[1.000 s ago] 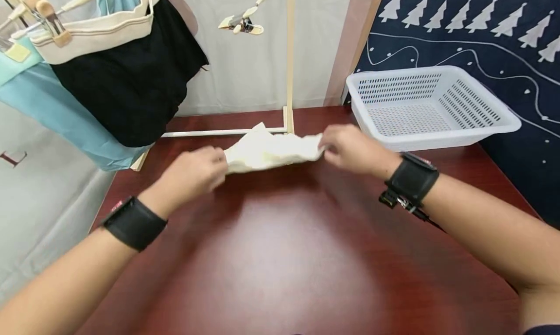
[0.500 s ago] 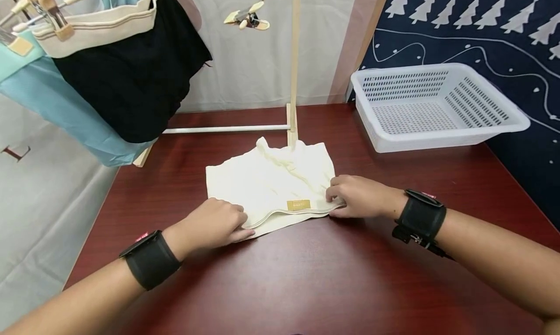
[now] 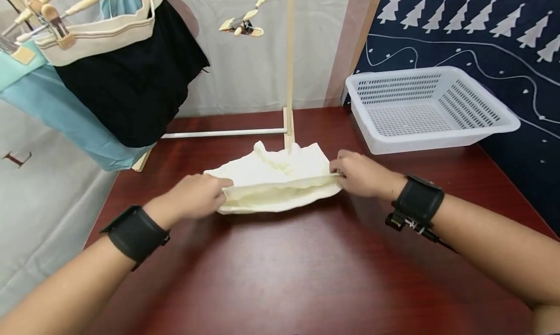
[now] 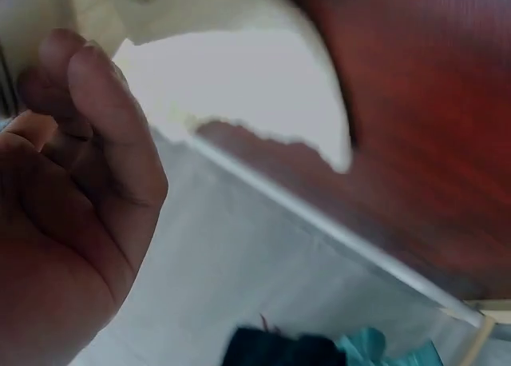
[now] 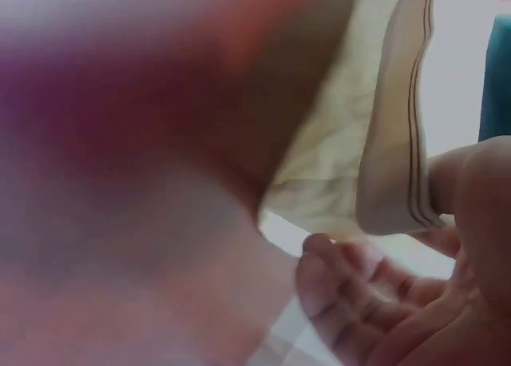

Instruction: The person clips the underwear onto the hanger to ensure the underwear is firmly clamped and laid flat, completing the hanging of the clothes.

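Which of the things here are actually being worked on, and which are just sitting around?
In use:
- cream garment, its banded edge lifted off the table
- left hand, gripping that edge
- right hand, pinching the other end

Lying about:
- white basket
- wooden rack
- black garment and blue garment, hanging
- bare clip hanger

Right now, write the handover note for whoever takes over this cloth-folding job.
Left hand pinches the left end of the cream garment's near banded edge; right hand pinches the right end.
Garment lies on the red table, near edge lifted, in front of the wooden rack post.
White basket sits to the right, nothing visible in it.
Done: both ends gripped, edge raised.
Left: likely folding it over and moving it to the basket.
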Demonstrator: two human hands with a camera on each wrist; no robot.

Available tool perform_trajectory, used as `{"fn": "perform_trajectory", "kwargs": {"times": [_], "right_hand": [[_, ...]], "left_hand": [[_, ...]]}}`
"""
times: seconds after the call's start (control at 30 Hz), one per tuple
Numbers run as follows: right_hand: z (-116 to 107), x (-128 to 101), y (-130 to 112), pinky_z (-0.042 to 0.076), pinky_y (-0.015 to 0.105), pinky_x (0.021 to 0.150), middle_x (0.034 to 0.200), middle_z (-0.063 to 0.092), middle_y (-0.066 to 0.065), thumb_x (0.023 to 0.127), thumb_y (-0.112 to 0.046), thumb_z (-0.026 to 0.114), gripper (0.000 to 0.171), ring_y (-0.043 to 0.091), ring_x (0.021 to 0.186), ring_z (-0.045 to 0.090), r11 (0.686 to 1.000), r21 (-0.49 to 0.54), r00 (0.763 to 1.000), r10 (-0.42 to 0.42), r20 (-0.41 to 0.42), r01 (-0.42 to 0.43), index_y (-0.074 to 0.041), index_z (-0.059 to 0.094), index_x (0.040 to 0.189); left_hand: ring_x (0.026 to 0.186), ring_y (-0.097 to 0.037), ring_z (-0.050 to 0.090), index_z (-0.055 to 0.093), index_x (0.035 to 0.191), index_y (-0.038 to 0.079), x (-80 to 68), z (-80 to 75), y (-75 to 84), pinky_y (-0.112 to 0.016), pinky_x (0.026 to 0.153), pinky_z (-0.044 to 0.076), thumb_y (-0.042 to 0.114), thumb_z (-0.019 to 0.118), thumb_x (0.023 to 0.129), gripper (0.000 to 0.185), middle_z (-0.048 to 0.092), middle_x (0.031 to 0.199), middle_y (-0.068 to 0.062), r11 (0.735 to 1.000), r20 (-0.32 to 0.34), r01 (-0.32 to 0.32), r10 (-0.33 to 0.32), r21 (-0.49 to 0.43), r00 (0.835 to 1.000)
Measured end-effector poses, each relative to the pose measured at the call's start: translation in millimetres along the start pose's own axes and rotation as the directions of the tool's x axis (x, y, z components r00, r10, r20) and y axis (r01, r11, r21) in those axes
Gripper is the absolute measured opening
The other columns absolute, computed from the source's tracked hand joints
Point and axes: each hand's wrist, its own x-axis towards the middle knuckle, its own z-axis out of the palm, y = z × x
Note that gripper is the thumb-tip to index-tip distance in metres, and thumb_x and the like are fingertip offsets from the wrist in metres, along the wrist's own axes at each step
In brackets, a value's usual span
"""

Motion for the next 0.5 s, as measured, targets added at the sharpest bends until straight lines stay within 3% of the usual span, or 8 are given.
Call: {"fn": "perform_trajectory", "kwargs": {"times": [0.07, 0.13, 0.2, 0.27, 0.37, 0.5], "right_hand": [[-14.3, 10.0, 2.2, 0.044, 0.032, 0.066, 0.079, 0.057, 0.006, 0.087, -0.002, 0.056, 0.016, 0.018, 0.072, 0.053, 0.996, 0.052, 0.997, 0.071, 0.026, -0.072, -0.009, 0.069, 0.089], [-27.8, 19.9, 5.3, 0.047, 0.032, 0.062, 0.074, 0.059, 0.007, 0.093, -0.005, 0.049, 0.020, 0.017, 0.066, 0.057, 0.972, 0.168, 0.985, 0.151, 0.089, -0.164, -0.008, 0.070, 0.095], [-40.2, 28.7, 8.8, 0.051, 0.033, 0.056, 0.069, 0.062, 0.008, 0.098, -0.008, 0.042, 0.026, 0.017, 0.058, 0.060, 0.901, 0.345, 0.962, 0.220, 0.163, -0.265, -0.004, 0.067, 0.106], [-52.7, 36.0, 10.6, 0.054, 0.035, 0.052, 0.068, 0.065, 0.010, 0.102, -0.010, 0.037, 0.029, 0.019, 0.052, 0.063, 0.779, 0.520, 0.937, 0.283, 0.206, -0.350, -0.001, 0.062, 0.114], [-71.2, 46.3, 11.1, 0.057, 0.035, 0.055, 0.075, 0.072, 0.010, 0.102, -0.010, 0.037, 0.028, 0.021, 0.059, 0.070, 0.608, 0.709, 0.924, 0.342, 0.172, -0.357, 0.001, 0.059, 0.114], [-95.4, 59.5, 9.8, 0.059, 0.030, 0.060, 0.080, 0.076, 0.005, 0.098, -0.010, 0.045, 0.021, 0.018, 0.070, 0.075, 0.508, 0.828, 0.919, 0.393, 0.022, -0.237, -0.002, 0.063, 0.104]], "left_hand": [[0.058, -0.014, 0.050, 0.059, 0.086, 0.017, 3.3, -14.6, -8.4, -0.032, 0.054, 0.039, 0.012, 0.050, 0.093, 0.013, 0.051, 0.063, 0.002, 0.996, 0.009, 0.061, -0.061, -0.070, 0.998], [0.055, -0.012, 0.055, 0.056, 0.083, 0.016, 7.0, -28.1, -16.1, -0.031, 0.054, 0.042, 0.015, 0.046, 0.097, 0.017, 0.053, 0.062, 0.000, 0.979, 0.034, 0.112, -0.108, -0.169, 0.994], [0.053, -0.015, 0.061, 0.056, 0.087, 0.011, 11.1, -40.9, -23.1, -0.032, 0.054, 0.049, 0.015, 0.041, 0.099, 0.020, 0.056, 0.062, -0.003, 0.933, 0.061, 0.170, -0.159, -0.318, 0.985], [0.053, -0.019, 0.065, 0.058, 0.093, 0.006, 15.9, -52.6, -30.0, -0.034, 0.054, 0.054, 0.015, 0.038, 0.100, 0.023, 0.062, 0.064, -0.008, 0.859, 0.066, 0.206, -0.198, -0.468, 0.978], [0.057, -0.021, 0.069, 0.057, 0.101, 0.000, 23.7, -69.9, -37.7, -0.035, 0.055, 0.058, 0.014, 0.037, 0.100, 0.025, 0.069, 0.071, -0.009, 0.712, 0.035, 0.228, -0.275, -0.664, 0.961], [0.065, -0.014, 0.073, 0.056, 0.101, 0.002, 34.6, -92.2, -42.2, -0.031, 0.060, 0.060, 0.016, 0.042, 0.100, 0.020, 0.076, 0.081, -0.001, 0.567, -0.054, 0.175, -0.363, -0.805, 0.930]]}}
